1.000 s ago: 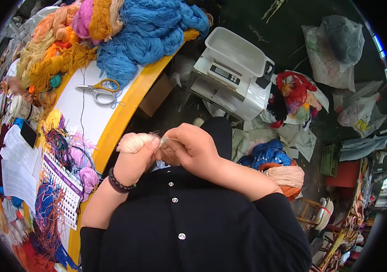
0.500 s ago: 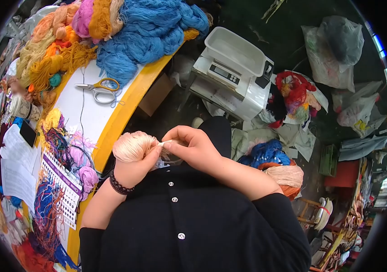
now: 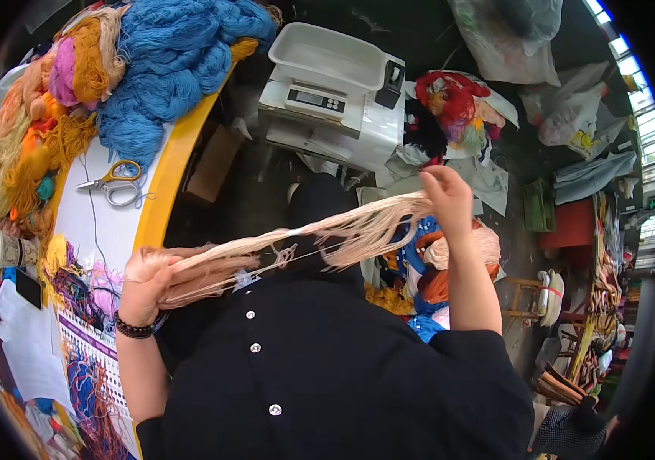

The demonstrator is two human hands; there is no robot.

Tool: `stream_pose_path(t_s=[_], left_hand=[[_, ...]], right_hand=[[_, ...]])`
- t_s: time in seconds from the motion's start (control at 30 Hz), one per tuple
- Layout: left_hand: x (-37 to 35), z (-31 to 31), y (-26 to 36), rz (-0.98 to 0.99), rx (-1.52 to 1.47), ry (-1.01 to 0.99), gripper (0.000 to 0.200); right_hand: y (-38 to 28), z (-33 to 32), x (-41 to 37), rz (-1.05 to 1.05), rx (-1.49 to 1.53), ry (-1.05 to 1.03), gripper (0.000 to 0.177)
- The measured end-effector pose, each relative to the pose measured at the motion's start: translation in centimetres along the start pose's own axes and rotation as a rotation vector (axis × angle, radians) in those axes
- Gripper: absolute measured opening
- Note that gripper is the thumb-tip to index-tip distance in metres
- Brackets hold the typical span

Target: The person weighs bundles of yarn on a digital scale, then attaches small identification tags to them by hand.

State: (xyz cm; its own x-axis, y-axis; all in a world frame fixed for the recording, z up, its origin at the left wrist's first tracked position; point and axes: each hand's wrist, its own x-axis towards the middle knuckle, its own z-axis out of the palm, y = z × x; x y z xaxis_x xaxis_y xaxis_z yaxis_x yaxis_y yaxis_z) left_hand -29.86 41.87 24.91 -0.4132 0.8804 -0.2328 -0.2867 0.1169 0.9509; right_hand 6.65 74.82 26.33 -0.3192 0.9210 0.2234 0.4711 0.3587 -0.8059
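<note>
A pale pink skein of thread (image 3: 320, 228) stretches between my two hands, with loose strands hanging under it. My left hand (image 3: 147, 277) grips the bunched end, beside the yellow edge of the table (image 3: 160, 184). At the other end, higher and to the right, my right hand (image 3: 448, 198) pinches the strands. A small white tie shows around the middle of the skein. Scissors (image 3: 115, 182) with one yellow handle and one grey handle lie on the white tabletop near a large blue yarn pile (image 3: 178, 57).
A white scale with a tray (image 3: 327, 57) stands ahead. Colourful yarn (image 3: 458, 107) and plastic bags (image 3: 508, 38) lie to its right. A dark phone (image 3: 28, 287) rests at the left. More skeins (image 3: 462, 253) are below my right hand. A wooden stool (image 3: 523, 297) is at the right.
My hands have moved far apart, the right one up and to the right. The skein, bunched in my left hand before, is now drawn out between them. The view has shifted to the right.
</note>
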Motion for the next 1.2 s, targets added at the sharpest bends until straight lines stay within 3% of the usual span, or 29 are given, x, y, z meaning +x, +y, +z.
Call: stream_pose_path(t_s=[0.07, 0.13, 0.2, 0.23, 0.27, 0.33, 0.37, 0.43, 0.5, 0.53, 0.57, 0.63, 0.8, 0.87, 0.9, 0.93, 1.0, 1.03, 1.1, 1.2], left_hand=[[-0.3, -1.3, -0.3, -0.015, -0.048, -0.045, 0.021], [-0.4, -2.8, -1.5, -0.105, -0.103, 0.039, 0.022], [0.0, -2.0, -2.6, -0.005, -0.083, 0.065, 0.026], [0.2, -1.5, -2.6, 0.027, -0.099, 0.056, 0.028], [0.1, -0.7, -1.9, -0.060, -0.210, 0.059, 0.034], [0.9, 1.7, -1.6, 0.021, -0.327, 0.000, 0.039], [1.3, 2.9, -1.1, 0.075, -0.355, -0.080, 0.045], [1.7, 5.2, 0.0, 0.029, -0.488, -0.131, 0.057], [2.0, 6.2, 0.3, 0.142, -0.419, -0.132, 0.062], [2.1, 6.5, 0.3, 0.209, -0.360, -0.122, 0.064], [2.0, 6.9, 1.0, 0.283, -0.326, -0.142, 0.061], [1.5, 6.5, 1.4, 0.376, -0.003, -0.019, 0.057], [0.9, 6.4, 1.3, 0.309, -0.151, -0.026, 0.058], [1.1, 6.3, 1.5, 0.339, -0.313, -0.040, 0.063], [1.1, 6.4, 1.7, 0.343, -0.283, -0.025, 0.067], [1.3, 6.2, 1.6, 0.343, -0.286, -0.026, 0.067], [1.6, 5.8, 1.8, 0.472, 0.087, -0.050, 0.069], [1.5, 6.1, 2.1, 0.465, 0.243, 0.003, 0.071], [1.1, 8.0, 2.6, 0.477, 0.189, 0.103, 0.070], [1.4, 7.2, 2.4, 0.547, 0.379, 0.107, 0.067]], right_hand=[[2.8, -2.4, -0.4, 0.037, -0.154, 0.098, 0.018], [4.6, -3.5, -0.9, 0.091, -0.379, 0.154, 0.017], [7.3, -2.9, -1.5, -0.057, -0.725, 0.136, 0.014], [6.5, -1.6, -1.3, -0.215, -0.656, 0.084, 0.013], [5.3, 0.6, -1.1, -0.354, -0.512, 0.054, 0.014], [-1.2, 6.2, -2.2, -0.302, -0.080, -0.180, 0.015], [-4.3, 8.6, -3.3, -0.145, 0.134, -0.398, 0.014], [-9.4, 13.0, -4.5, -0.371, 0.345, -0.678, 0.016], [-13.9, 15.5, -5.9, -0.136, 0.557, -0.885, 0.025], [-15.1, 16.8, -6.1, -0.164, 0.591, -0.933, 0.029], [-16.1, 17.8, -6.3, 0.052, 0.774, -1.117, 0.029], [-17.9, 18.0, -6.2, 0.178, 0.795, -1.225, 0.027], [-17.2, 19.9, -7.2, 0.164, 0.918, -1.166, 0.019], [-16.7, 19.9, -6.7, -0.158, 0.634, -0.865, 0.020], [-16.7, 19.8, -6.3, 0.001, 0.766, -0.916, 0.024], [-16.3, 20.3, -6.3, -0.004, 0.847, -0.895, 0.029], [-16.6, 20.2, -6.8, 0.075, 1.164, -1.098, 0.037], [-17.1, 19.4, -6.8, 0.245, 1.190, -1.269, 0.040], [-17.0, 19.6, -7.2, 0.155, 1.057, -1.244, 0.026], [-17.1, 18.9, -6.8, 0.235, 0.871, -1.315, 0.015]])
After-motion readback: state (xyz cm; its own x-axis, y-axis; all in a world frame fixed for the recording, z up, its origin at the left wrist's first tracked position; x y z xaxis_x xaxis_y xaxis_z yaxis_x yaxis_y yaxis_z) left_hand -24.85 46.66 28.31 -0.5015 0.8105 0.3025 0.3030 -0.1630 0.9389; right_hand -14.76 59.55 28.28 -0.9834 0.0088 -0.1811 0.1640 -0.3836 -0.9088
